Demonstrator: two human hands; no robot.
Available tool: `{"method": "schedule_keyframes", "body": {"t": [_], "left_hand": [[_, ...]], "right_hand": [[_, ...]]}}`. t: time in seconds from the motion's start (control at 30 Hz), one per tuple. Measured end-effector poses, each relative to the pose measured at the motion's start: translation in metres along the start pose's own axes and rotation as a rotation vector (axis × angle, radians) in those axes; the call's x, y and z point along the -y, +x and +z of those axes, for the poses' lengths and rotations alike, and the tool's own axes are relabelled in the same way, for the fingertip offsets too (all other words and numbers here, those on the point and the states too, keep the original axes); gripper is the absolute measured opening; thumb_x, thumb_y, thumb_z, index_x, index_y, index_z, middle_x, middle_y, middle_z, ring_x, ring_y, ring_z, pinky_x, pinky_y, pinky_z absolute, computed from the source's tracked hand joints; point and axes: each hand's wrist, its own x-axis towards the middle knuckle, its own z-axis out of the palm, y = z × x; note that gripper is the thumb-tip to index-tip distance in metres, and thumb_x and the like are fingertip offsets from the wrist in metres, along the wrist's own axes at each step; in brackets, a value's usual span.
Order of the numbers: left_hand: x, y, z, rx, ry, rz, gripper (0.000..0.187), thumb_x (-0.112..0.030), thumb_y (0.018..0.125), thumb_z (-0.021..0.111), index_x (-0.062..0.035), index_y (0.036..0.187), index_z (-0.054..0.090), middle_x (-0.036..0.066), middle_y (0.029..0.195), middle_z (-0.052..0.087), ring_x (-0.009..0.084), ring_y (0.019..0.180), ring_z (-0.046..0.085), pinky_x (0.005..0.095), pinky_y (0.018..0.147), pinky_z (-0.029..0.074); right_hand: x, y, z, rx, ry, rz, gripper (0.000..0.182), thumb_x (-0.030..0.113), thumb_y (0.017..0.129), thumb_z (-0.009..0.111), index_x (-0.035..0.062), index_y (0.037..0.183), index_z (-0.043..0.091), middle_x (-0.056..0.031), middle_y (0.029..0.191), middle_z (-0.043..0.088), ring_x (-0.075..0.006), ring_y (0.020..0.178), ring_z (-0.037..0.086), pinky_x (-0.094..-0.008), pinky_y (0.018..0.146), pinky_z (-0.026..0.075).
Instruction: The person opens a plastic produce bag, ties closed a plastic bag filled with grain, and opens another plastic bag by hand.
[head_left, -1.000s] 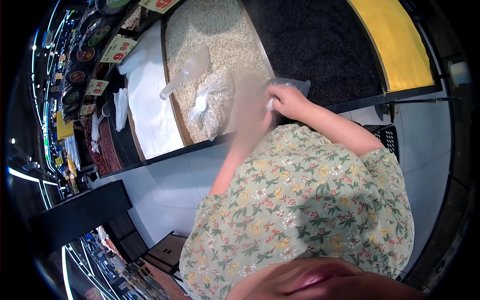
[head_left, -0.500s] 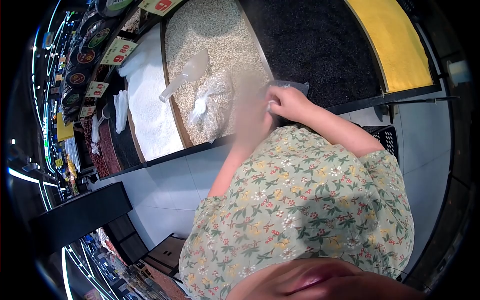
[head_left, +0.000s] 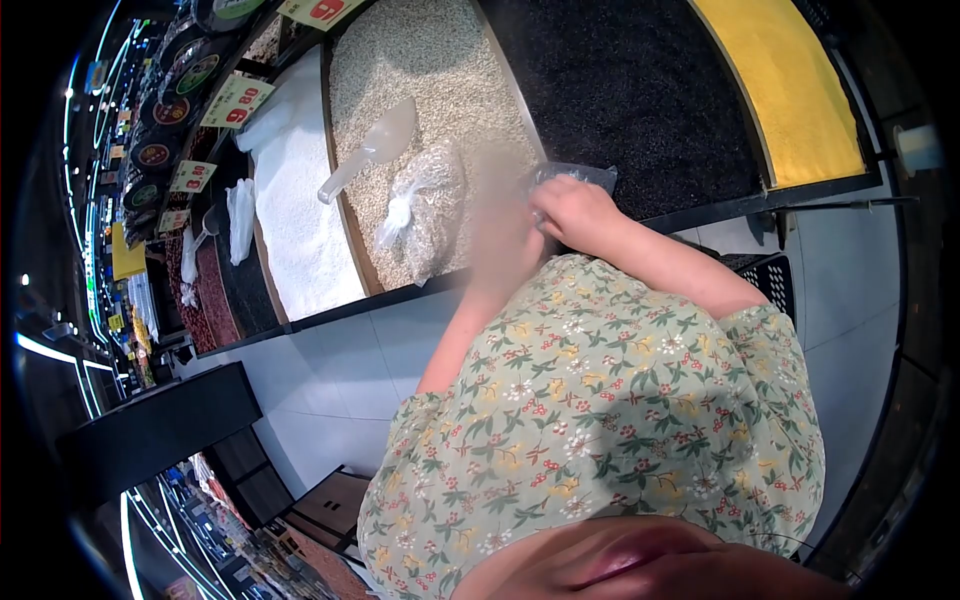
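Shifted slightly: right hand (head_left: pixel 575 210), fingers closed on clear plastic bag (head_left: pixel 572 176); left hand (head_left: pixel 500 215) blurred, grip indeterminate.

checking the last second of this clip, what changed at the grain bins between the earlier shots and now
The right hand slid slightly up and left along the bin edge, keeping its grip on the clear plastic bag. The left hand stays a blur, its grip unreadable. The tied bag of grain, the scoop and the price tags did not move.

L hand (head_left: pixel 500 215) blurred, grip unclear; price tags (head_left: pixel 236 100) too small to read.
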Motion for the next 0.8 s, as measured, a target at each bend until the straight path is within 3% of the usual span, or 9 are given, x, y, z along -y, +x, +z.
{"method": "schedule_keyframes", "body": {"t": [0.17, 0.23, 0.33, 0.4, 0.53, 0.6, 0.73, 0.8], "left_hand": [[-0.001, -0.002, -0.002, 0.009, 0.001, 0.008, 0.021, -0.005, 0.071, 0.048, 0.0002, 0.087, 0.059, 0.018, 0.085, 0.057, 0.0335, 0.080, 0.053, 0.0437, 0.070, 0.041], [-0.005, -0.002, -0.002, 0.006, 0.032, 0.034, 0.021, -0.005, 0.071, 0.048, 0.0000, 0.088, 0.059, 0.018, 0.085, 0.057, 0.0333, 0.079, 0.053, 0.0437, 0.070, 0.041], [-0.024, -0.002, -0.002, -0.023, 0.107, 0.067, 0.021, -0.005, 0.072, 0.048, -0.0009, 0.089, 0.060, 0.017, 0.084, 0.058, 0.0325, 0.079, 0.055, 0.0430, 0.070, 0.041], [-0.044, -0.004, -0.002, -0.020, 0.551, 0.242, 0.022, -0.007, 0.074, 0.050, -0.0015, 0.092, 0.060, 0.017, 0.085, 0.059, 0.0324, 0.080, 0.056, 0.0422, 0.068, 0.042], [-0.054, -0.002, -0.006, 0.026, 0.633, 0.192, 0.023, -0.008, 0.075, 0.050, -0.0014, 0.095, 0.060, 0.018, 0.086, 0.059, 0.0323, 0.080, 0.057, 0.0416, 0.068, 0.043], [-0.054, -0.004, -0.009, -0.004, 0.449, 0.086, 0.019, -0.017, 0.082, 0.055, -0.0033, 0.094, 0.057, 0.015, 0.088, 0.059, 0.0296, 0.084, 0.057, 0.0365, 0.073, 0.045], [-0.044, -0.006, -0.009, -0.012, 0.389, 0.032, 0.018, -0.016, 0.082, 0.055, -0.0035, 0.094, 0.058, 0.013, 0.084, 0.060, 0.0270, 0.080, 0.058, 0.0337, 0.071, 0.046], [-0.037, -0.006, -0.009, -0.050, 0.503, 0.214, 0.014, -0.014, 0.080, 0.058, -0.0036, 0.090, 0.057, 0.010, 0.079, 0.058, 0.0211, 0.075, 0.056, 0.0298, 0.071, 0.045]], "right_hand": [[-0.001, 0.002, 0.000, -0.006, -0.100, -0.040, 0.020, 0.008, 0.069, 0.060, 0.0101, 0.089, 0.058, -0.0072, 0.089, 0.059, -0.0263, 0.087, 0.057, -0.0377, 0.068, 0.049], [-0.003, 0.002, 0.001, -0.109, 0.017, -0.053, 0.019, 0.009, 0.068, 0.060, 0.0085, 0.087, 0.058, -0.0082, 0.084, 0.060, -0.0266, 0.082, 0.058, -0.0365, 0.066, 0.048], [-0.001, 0.004, -0.002, -0.061, 0.188, 0.054, 0.018, 0.009, 0.069, 0.059, 0.0065, 0.087, 0.058, -0.0100, 0.077, 0.060, -0.0266, 0.073, 0.059, -0.0349, 0.063, 0.048], [0.008, 0.006, -0.009, -0.010, 0.235, 0.114, 0.018, 0.010, 0.070, 0.059, 0.0057, 0.087, 0.058, -0.0108, 0.075, 0.059, -0.0266, 0.070, 0.059, -0.0344, 0.061, 0.047], [0.014, 0.009, -0.014, 0.051, 0.300, 0.199, 0.019, 0.011, 0.071, 0.059, 0.0049, 0.089, 0.057, -0.0121, 0.073, 0.059, -0.0254, 0.066, 0.060, -0.0339, 0.059, 0.047], [0.014, 0.007, -0.012, 0.048, 0.293, 0.197, 0.019, 0.011, 0.071, 0.058, 0.0054, 0.090, 0.057, -0.0121, 0.075, 0.059, -0.0261, 0.067, 0.060, -0.0344, 0.060, 0.047], [0.011, 0.002, -0.007, -0.024, 0.145, 0.070, 0.022, 0.008, 0.071, 0.057, 0.0070, 0.093, 0.057, -0.0117, 0.084, 0.060, -0.0280, 0.077, 0.059, -0.0365, 0.067, 0.048], [0.010, 0.002, -0.008, -0.021, 0.068, 0.050, 0.023, 0.007, 0.071, 0.057, 0.0073, 0.094, 0.057, -0.0115, 0.087, 0.060, -0.0286, 0.082, 0.058, -0.0374, 0.070, 0.048]]}}
